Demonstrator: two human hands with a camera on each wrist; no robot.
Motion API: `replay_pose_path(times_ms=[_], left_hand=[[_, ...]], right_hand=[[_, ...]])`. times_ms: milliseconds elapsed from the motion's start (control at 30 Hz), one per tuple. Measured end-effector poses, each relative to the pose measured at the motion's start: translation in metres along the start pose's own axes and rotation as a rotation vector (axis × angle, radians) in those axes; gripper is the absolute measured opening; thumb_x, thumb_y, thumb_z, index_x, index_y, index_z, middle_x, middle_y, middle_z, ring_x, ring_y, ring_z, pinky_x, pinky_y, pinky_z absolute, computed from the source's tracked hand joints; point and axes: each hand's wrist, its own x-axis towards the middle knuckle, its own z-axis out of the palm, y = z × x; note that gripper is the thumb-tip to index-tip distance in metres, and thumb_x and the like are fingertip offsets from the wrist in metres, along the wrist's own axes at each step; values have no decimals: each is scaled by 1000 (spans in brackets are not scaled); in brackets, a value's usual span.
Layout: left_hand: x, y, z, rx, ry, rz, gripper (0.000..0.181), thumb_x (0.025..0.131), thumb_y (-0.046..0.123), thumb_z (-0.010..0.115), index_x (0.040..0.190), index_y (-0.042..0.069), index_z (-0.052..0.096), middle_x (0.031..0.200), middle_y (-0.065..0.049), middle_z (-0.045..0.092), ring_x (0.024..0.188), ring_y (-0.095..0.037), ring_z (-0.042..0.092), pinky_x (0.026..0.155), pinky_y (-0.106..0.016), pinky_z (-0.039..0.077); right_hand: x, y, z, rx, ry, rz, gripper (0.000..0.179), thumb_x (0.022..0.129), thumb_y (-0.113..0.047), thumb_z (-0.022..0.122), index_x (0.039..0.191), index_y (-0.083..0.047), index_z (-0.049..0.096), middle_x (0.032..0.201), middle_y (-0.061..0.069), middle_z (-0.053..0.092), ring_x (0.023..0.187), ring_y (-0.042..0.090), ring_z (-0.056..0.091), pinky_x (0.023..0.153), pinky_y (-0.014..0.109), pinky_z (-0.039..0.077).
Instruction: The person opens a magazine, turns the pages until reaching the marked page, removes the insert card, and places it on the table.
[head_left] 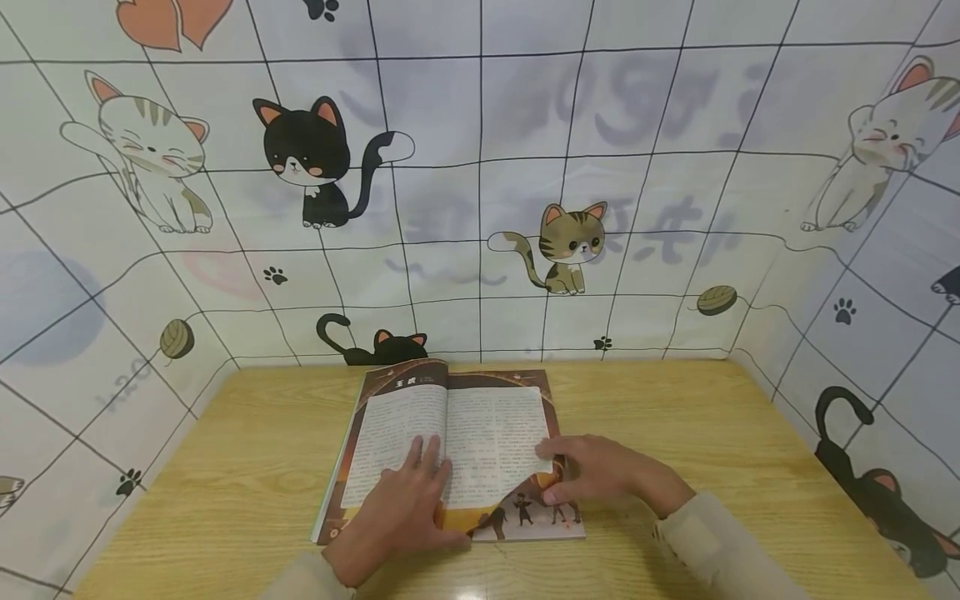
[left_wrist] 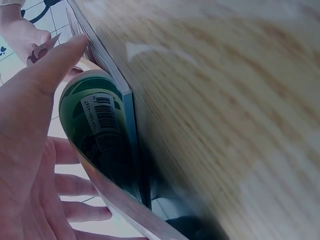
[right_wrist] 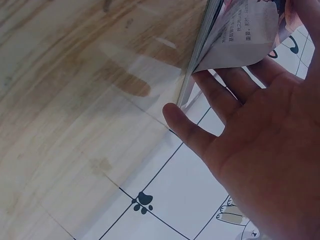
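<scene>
1. A wooden table [head_left: 675,408] is below.
2. An opened book [head_left: 495,442] lies on it.
3. The left hand [head_left: 402,508] rests on the left page [head_left: 386,425], fingers spread.
4. The right hand [head_left: 603,468], relaxed, seems to touch a curling page [right_wrist: 245,42] at the right edge.

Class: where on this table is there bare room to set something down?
Bare table lies left of the open book, out to the left wall, and right of it, between the right hand and back wall. Crowded: the book's lower half, with the left hand and right hand there, and its far edge, close to the back wall.
</scene>
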Motion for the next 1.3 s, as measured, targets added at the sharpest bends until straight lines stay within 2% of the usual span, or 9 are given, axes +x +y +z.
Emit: replay_pose_path(times_ms=[267,433,567,667,767,867,933,1033,1300], left_hand=[[0,-2,-1,14,27,8,95,74,82,59,131,7,60,146,-22,46,131,-43,47,65,-54,57],[1,-4,0,73,111,44,81,79,77,57,122,8,65,139,-20,53,125,-41,53,62,-48,56],[2,-7,-1,83,157,75,74,81,70,59,123,10,65,134,-18,56,122,-38,55,71,-51,54],[3,-9,-3,57,173,142,74,83,63,63,137,12,58,139,-14,55,128,-34,52,85,-53,52],[6,-9,-5,58,204,275,81,84,55,69,151,17,43,153,-8,44,140,-29,42,102,-53,44],[9,-6,-6,102,272,420,89,82,48,77,155,22,34,160,-4,33,146,-25,33,110,-51,38],[10,-4,-6,152,327,483,90,79,45,81,155,24,35,161,-2,31,147,-24,31,111,-50,36],[9,-3,-6,229,352,518,85,81,39,81,153,27,38,162,2,29,149,-22,27,115,-48,32],[2,0,-4,348,296,571,77,83,23,80,151,25,44,164,4,24,151,-20,20,118,-44,25]], right_hand=[[1,1,0,-6,14,-12,80,88,-63,63,144,-6,50,146,10,52,135,33,47,106,55,40],[1,3,0,-12,44,-18,80,89,-62,61,145,-7,49,146,10,52,134,32,48,105,55,41],[0,3,-1,-5,82,-23,78,91,-63,58,146,-8,48,147,8,51,135,31,47,106,54,40],[1,3,-3,4,107,-33,74,94,-60,55,148,-10,47,147,7,50,135,31,47,107,55,40],[1,2,-5,35,121,-51,70,97,-54,56,149,-9,45,148,9,49,136,33,46,106,58,39],[2,0,-6,69,123,-55,66,99,-50,55,150,-10,43,150,8,47,137,33,44,107,58,38],[2,-1,-7,89,121,-42,64,100,-48,53,151,-12,42,151,8,45,139,33,42,108,58,37],[1,-4,-7,114,121,-31,59,103,-45,46,152,-12,41,152,8,44,140,34,41,108,60,35],[-1,-7,-7,161,153,-37,54,109,-40,28,151,-9,42,151,10,46,139,35,42,110,60,32]])
